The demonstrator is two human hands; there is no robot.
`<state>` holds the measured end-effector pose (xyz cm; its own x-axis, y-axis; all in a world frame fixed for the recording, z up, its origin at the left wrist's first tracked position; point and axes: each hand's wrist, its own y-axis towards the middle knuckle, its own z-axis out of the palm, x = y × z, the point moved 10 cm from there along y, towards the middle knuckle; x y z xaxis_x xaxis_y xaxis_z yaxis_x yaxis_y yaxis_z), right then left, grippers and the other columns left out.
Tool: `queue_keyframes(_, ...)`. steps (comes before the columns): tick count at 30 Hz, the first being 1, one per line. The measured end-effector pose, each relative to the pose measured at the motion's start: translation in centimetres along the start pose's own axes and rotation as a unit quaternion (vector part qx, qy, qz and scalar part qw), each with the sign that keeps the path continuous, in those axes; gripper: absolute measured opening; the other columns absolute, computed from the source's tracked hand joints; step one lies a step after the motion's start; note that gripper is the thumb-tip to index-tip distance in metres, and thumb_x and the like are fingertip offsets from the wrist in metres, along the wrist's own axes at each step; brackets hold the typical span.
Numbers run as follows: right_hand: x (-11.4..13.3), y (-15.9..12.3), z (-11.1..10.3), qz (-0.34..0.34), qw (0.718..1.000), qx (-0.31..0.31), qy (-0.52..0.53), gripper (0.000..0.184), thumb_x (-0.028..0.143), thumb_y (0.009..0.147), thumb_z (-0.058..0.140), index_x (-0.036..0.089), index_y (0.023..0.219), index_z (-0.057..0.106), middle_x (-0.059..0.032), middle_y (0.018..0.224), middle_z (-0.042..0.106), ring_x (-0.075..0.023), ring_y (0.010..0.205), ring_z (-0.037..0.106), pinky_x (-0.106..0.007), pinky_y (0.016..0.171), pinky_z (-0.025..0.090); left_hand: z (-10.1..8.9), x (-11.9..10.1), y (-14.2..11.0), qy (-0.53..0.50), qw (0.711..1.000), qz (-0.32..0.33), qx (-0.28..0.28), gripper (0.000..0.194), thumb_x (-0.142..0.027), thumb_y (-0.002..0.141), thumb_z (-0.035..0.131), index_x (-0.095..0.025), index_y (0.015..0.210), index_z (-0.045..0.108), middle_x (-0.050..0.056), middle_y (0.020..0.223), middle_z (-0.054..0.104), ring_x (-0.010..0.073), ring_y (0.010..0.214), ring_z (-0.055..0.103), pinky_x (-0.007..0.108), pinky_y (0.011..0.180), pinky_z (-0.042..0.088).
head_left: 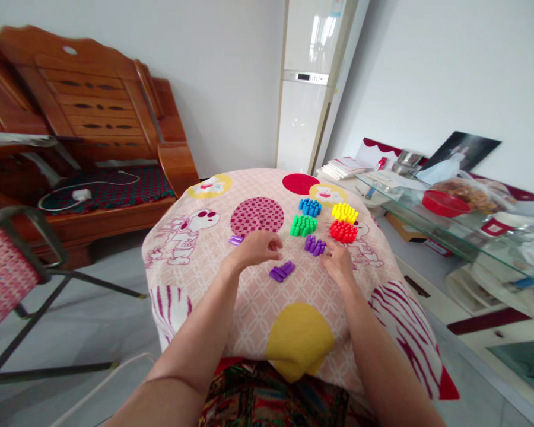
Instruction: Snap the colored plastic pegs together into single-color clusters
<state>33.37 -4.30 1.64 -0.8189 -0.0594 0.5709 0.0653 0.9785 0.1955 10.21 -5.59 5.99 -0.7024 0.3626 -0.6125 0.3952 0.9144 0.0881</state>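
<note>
My left hand (pixel 260 246) hovers over the tablecloth with its fingers bent and thumb apart; I see nothing held in it. Below it to the right, a few purple plastic pieces (pixel 283 271) lie on their sides. More purple pieces (pixel 235 239) lie left of that hand, partly behind it. My right hand (pixel 339 262) has its fingertips at the right end of an upright purple group (pixel 314 245), closed on a purple piece there. Behind stand tight clusters of similar small pieces: green (pixel 303 225), blue (pixel 310 207), red (pixel 343 231) and yellow (pixel 345 212).
A patterned pink cloth (pixel 253 296) covers the round table. On the right, a glass-topped cabinet (pixel 409 198) holds papers, a red bowl (pixel 445 203) and bagged food. A wooden bench (pixel 102 101) and a pink woven chair (pixel 11 267) stand to the left.
</note>
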Motion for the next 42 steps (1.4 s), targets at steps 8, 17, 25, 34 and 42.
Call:
queue_keyframes(8, -0.1, -0.1, -0.1, 0.000, 1.000, -0.010, 0.022, 0.050, 0.014, 0.072, 0.055, 0.018, 0.119, 0.071, -0.0023, 0.071, 0.069, -0.0200, 0.070, 0.063, -0.028, 0.068, 0.046, 4.5, -3.2, 0.4, 0.108, 0.994, 0.018, -0.028, 0.019, -0.014, 0.070, 0.070, -0.019, 0.088, 0.071, 0.005, 0.087, 0.073, 0.0223, 0.084, 0.068, 0.028, 0.072, 0.048)
queue_keyframes(17, 0.1, -0.1, -0.2, 0.009, 1.000, 0.004, 0.025, 0.046, 0.015, 0.073, 0.055, 0.019, 0.115, 0.072, -0.0017, 0.069, 0.068, -0.0195, 0.066, 0.062, -0.027, 0.062, 0.043, 3.3, -1.9, 5.3, -0.113, 0.985, 0.011, -0.130, 0.031, -0.009, 0.068, 0.070, -0.017, 0.098, 0.066, 0.000, 0.085, 0.072, 0.0140, 0.078, 0.068, 0.025, 0.075, 0.055)
queue_keyframes(25, -0.2, 0.0, 0.0, 0.006, 1.000, 0.003, -0.002, 0.044, 0.017, 0.073, 0.056, 0.017, 0.114, 0.073, -0.0022, 0.071, 0.068, -0.0185, 0.066, 0.060, -0.026, 0.062, 0.042, 6.4, -1.6, 7.0, -0.142, 0.985, 0.014, -0.098, 0.040, 0.002, 0.065, 0.061, -0.014, 0.102, 0.064, 0.003, 0.093, 0.073, 0.0143, 0.084, 0.070, 0.026, 0.080, 0.057)
queue_keyframes(34, -0.4, 0.1, 0.2, 0.000, 1.000, -0.008, 0.013, 0.047, 0.016, 0.074, 0.056, 0.018, 0.118, 0.071, -0.0037, 0.079, 0.071, -0.0192, 0.072, 0.063, -0.027, 0.067, 0.046, -0.4, 0.7, 2.7, 0.006, 0.987, -0.033, -0.160, 0.031, -0.009, 0.073, 0.063, -0.018, 0.102, 0.070, 0.005, 0.102, 0.075, 0.0193, 0.095, 0.069, 0.029, 0.086, 0.053)
queue_keyframes(42, -0.2, 0.1, 0.1, -0.002, 1.000, 0.001, 0.002, 0.044, 0.016, 0.074, 0.055, 0.016, 0.115, 0.072, -0.0030, 0.077, 0.070, -0.0178, 0.069, 0.061, -0.026, 0.065, 0.043, -2.0, 4.7, 0.7, 0.144, 0.977, -0.114, -0.112, 0.005, -0.016, 0.077, 0.065, -0.017, 0.080, 0.069, 0.008, 0.086, 0.072, 0.0222, 0.085, 0.065, 0.030, 0.076, 0.047)
